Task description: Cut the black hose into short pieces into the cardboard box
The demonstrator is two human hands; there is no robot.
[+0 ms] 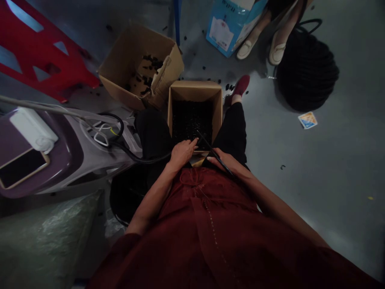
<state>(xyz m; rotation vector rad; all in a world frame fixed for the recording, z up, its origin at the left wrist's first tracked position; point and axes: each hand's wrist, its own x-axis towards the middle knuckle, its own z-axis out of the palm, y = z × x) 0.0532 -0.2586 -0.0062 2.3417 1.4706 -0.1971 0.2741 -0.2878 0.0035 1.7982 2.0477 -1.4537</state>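
My left hand is closed, palm down, over the near edge of a cardboard box. A black ribbed hose comes in from the left and runs under this hand, which appears to grip it; its end is hidden. Next to it, my right hand is closed on a long thin black stick-like thing, slanting up and left toward the left fingertips. Its exact kind is too dark to make out. Small black pieces fill much of the box, which stands between my legs.
A second open carton holds scattered black bits. Left are a purple-grey stool with a phone, and a red stool. A blue box, another person's feet and a black coil lie beyond.
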